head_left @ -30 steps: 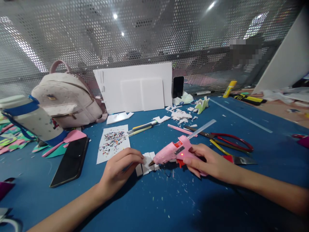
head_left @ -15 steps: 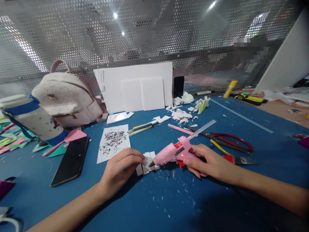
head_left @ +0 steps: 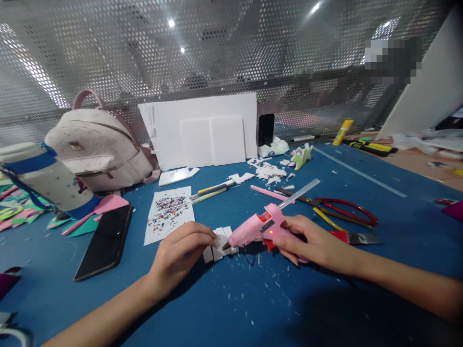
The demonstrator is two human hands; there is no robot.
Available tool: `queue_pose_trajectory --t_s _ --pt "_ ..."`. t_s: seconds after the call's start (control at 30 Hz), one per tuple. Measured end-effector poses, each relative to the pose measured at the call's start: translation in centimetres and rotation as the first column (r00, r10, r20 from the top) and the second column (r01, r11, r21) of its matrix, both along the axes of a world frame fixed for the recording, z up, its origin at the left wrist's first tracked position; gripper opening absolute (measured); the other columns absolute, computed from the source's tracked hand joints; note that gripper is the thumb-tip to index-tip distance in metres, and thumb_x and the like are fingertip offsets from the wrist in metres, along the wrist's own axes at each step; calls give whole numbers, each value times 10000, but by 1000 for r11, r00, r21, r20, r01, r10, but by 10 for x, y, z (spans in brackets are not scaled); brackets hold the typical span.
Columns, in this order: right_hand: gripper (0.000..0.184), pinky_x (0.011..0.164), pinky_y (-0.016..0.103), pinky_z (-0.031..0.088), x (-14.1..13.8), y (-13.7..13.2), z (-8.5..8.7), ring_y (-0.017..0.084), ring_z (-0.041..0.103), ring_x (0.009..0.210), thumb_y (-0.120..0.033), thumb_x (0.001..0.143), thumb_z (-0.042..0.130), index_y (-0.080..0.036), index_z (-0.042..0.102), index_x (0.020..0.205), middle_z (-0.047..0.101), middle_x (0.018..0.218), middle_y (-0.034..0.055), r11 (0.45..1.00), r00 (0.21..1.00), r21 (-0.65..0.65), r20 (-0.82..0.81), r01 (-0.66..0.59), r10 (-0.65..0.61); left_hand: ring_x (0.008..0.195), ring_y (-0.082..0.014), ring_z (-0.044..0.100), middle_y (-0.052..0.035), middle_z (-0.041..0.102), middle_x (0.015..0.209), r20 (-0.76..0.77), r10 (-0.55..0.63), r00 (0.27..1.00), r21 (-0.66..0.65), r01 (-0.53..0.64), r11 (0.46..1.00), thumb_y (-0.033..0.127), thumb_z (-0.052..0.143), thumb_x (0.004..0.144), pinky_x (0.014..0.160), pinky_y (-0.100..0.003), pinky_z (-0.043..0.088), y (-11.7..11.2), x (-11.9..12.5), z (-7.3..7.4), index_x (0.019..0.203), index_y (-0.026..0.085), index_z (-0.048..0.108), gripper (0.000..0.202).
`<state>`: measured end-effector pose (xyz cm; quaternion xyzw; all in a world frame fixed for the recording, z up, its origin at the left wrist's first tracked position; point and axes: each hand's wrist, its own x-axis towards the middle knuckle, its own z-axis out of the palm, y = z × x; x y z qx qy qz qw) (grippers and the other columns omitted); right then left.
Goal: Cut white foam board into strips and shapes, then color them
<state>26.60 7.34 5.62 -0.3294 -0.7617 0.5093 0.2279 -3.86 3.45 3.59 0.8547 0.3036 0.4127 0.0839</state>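
Observation:
My right hand (head_left: 313, 243) is wrapped round the handle of a pink hot glue gun (head_left: 257, 229) with a red light lit and a clear glue stick sticking out behind. Its nozzle touches a row of small white foam pieces (head_left: 219, 244) lying on the blue mat (head_left: 253, 299). My left hand (head_left: 181, 255) pinches the left end of those foam pieces, fingers curled.
A black phone (head_left: 104, 241) lies at the left, by a paper sheet with coloured bits (head_left: 169, 212). Red-handled scissors (head_left: 343, 209), a pink stick, pens and foam scraps (head_left: 271, 171) lie behind. White foam boards (head_left: 202, 130), a backpack (head_left: 97, 144) and a bottle (head_left: 43, 178) stand at the back.

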Motion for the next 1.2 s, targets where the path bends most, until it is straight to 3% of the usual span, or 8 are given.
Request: queue_pose_trajectory --t_s 0.43,0.63,0.83,0.93,1.2 --pt "388 473 225 342 5 2 -5 83 445 469 -522 979 546 -171 538 814 531 541 -38 999 1000 -48 -12 -4 3 912 -135 670 -58 689 994 -10 2 1000 45 -2 999 -36 572 893 824 -246 543 0 0 1 1013 171 670 259" --pt "406 460 220 326 6 5 -7 69 432 445 -499 987 550 -179 503 741 542 528 -35 999 998 -35 -62 0 -2 913 -119 670 -49 690 983 -9 29 1000 61 -28 998 -53 565 893 833 -228 534 -1 -1 4 991 169 663 262" --pt "363 410 210 285 9 8 -13 62 417 427 -483 995 546 -162 541 826 539 529 -46 999 993 -50 -119 13 -19 940 -106 667 -46 683 1013 -6 49 999 65 -49 997 -71 566 883 856 -202 520 -2 -4 2 990 166 661 277" --pt "379 403 207 275 10 8 -15 59 416 428 -478 997 548 -171 518 776 542 527 -39 999 988 -40 -154 1 -7 950 -98 666 -43 680 1023 1 56 998 79 -56 995 -72 570 880 883 -190 510 -4 -5 1 990 169 658 280" --pt "422 436 218 328 10 8 -15 73 449 438 -502 988 550 -166 534 735 538 515 -24 999 974 -39 -224 -29 20 959 -90 668 -31 680 1042 4 56 998 79 -56 995 -93 564 867 904 -184 506 -6 -4 2 976 182 660 311"
